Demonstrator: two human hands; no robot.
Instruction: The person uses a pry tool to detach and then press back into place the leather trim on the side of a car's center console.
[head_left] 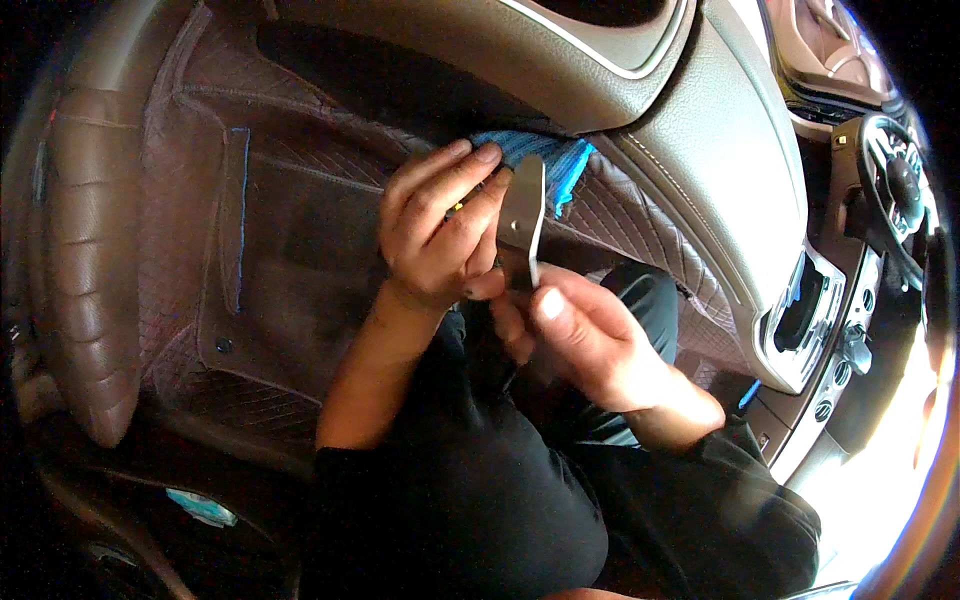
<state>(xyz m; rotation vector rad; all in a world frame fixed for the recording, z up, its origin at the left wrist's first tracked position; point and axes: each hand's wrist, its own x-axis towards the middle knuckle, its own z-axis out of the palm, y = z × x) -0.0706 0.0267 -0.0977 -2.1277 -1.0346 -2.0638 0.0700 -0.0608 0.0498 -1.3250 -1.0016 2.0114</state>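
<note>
My right hand (600, 345) is closed round the lower end of a flat metal tool. The tool's pale blade (520, 215) points up, with a rounded tip and a small hole; its handle is mostly hidden by my fingers. My left hand (435, 225) is beside the blade with its fingers curled and its thumb close to my right fingers. A small yellow spot shows between the left fingers; what they hold is hidden. A blue striped cloth (570, 165) shows behind the left fingertips and the blade. Whether the left hand grips the cloth I cannot tell.
I am inside a car. A padded console (700, 185) runs along the far right side. To the left is a brown leather seat (95, 250), with a quilted floor mat (310, 230) between. At the right are the dashboard and steering wheel (900, 185). A light-blue packet (203, 507) lies lower left.
</note>
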